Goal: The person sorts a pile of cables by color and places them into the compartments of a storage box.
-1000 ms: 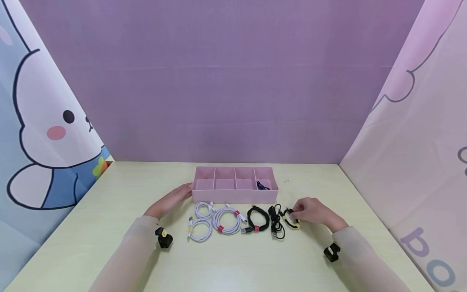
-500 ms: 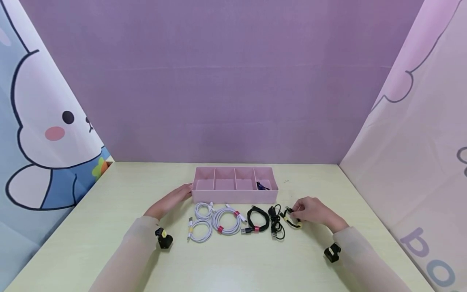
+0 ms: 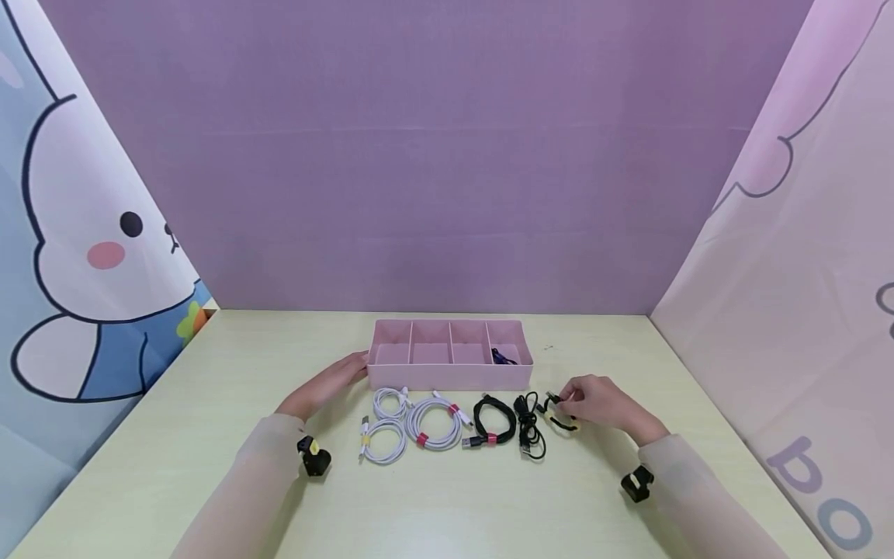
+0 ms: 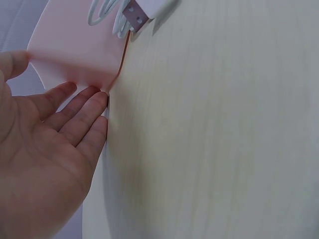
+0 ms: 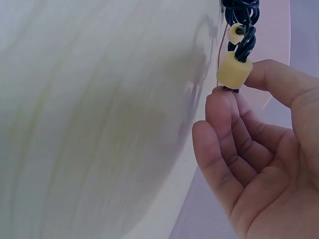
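A pink organizer box (image 3: 450,377) with several compartments stands at mid-table, and a dark coiled cable (image 3: 500,356) lies in its rightmost one. My left hand (image 3: 324,386) rests against the box's left end; in the left wrist view its extended fingertips touch the pink wall (image 4: 75,45). To the right of the box, my right hand (image 3: 595,401) pinches a small black cable (image 3: 561,424) with yellow ties. The right wrist view has thumb and fingers at a yellow tie (image 5: 234,70) on that cable. Part of the cable is hidden behind the hand.
Coiled cables lie in a row before the box: white ones (image 3: 385,441) on the left, a larger white coil (image 3: 434,423) with red ties, a black coil (image 3: 495,418) with a red tie, and a black bundle (image 3: 528,425). A purple wall (image 3: 433,155) rises behind the table.
The right hand has risen very slightly, and the yellow-tied cable has turned and shifted a little to the right with it. The left hand and the box stay where they were.
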A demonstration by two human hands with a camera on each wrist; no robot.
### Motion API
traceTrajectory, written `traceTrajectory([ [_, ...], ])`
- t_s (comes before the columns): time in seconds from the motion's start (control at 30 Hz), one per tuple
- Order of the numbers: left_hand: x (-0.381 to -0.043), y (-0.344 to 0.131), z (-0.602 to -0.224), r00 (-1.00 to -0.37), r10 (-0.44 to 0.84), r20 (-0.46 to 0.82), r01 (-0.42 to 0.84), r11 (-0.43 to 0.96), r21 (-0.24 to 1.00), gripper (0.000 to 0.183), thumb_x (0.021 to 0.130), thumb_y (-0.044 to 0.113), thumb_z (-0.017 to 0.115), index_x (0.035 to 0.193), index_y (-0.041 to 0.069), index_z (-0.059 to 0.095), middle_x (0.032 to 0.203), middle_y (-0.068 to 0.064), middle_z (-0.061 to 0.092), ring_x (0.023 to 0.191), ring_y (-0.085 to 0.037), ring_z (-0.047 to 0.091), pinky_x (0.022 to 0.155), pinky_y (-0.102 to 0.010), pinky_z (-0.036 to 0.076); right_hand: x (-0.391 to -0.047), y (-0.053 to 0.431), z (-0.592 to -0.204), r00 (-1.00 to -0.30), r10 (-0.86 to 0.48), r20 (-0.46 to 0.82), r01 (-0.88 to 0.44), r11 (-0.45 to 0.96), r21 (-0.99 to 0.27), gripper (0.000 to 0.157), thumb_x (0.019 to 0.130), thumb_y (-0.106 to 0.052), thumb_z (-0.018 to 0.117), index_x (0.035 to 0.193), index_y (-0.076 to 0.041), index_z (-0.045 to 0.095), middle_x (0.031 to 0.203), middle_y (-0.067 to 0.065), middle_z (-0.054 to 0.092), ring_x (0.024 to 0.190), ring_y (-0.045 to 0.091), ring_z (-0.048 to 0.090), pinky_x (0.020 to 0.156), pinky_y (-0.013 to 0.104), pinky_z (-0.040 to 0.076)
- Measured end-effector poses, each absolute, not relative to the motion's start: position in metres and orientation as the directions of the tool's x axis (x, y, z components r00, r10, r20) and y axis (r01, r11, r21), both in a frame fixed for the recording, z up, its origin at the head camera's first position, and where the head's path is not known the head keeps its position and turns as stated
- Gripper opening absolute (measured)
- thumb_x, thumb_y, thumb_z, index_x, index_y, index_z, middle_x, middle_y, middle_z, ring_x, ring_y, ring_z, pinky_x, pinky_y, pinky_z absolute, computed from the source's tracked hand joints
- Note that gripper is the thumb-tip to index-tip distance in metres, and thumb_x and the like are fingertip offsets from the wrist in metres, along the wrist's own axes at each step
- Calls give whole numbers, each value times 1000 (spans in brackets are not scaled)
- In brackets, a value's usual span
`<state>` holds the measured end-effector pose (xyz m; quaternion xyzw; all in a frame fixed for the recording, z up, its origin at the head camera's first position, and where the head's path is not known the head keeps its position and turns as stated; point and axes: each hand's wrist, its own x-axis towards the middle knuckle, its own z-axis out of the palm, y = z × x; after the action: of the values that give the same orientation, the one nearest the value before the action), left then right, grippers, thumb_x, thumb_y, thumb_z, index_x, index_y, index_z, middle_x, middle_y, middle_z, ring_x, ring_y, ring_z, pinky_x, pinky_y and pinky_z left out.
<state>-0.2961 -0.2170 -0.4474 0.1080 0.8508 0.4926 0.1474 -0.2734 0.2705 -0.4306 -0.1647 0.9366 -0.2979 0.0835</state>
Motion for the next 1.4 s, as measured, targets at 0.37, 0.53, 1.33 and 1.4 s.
traceTrajectory([
  [0.37,-296,-217,-448,-933,330,-142,42,493,869,69,108,52,25,158,4,24,160,-18,31,148,-39,21,119,-61,5,-271,270,-426,-935,-353,-37,-257,746,-615,15,93,-18,71,99,-4,70,75,1,65,66,15,58,59,31,49],
  [0.53,-297,-218,-448,-933,331,-145,41,495,868,70,108,53,24,159,5,24,160,-17,31,149,-39,21,119,-61,4,-273,272,-424,-939,-340,-41,-244,749,-616,16,93,-19,70,101,-4,69,76,1,66,67,16,60,61,32,50],
  [1.33,-299,-216,-448,-934,328,-143,50,515,856,68,109,51,25,158,4,25,161,-18,28,149,-40,18,119,-62,6,-277,276,-416,-945,-328,7,-270,764,-586,20,95,-24,70,103,-6,70,77,-1,65,67,15,58,62,33,48],
  [1.4,-299,-215,-448,-934,326,-143,50,515,855,67,109,50,25,158,4,25,161,-18,28,149,-39,18,119,-61,6,-277,276,-415,-945,-326,10,-269,764,-586,20,95,-24,70,103,-5,70,77,-1,65,68,15,58,62,33,48],
])
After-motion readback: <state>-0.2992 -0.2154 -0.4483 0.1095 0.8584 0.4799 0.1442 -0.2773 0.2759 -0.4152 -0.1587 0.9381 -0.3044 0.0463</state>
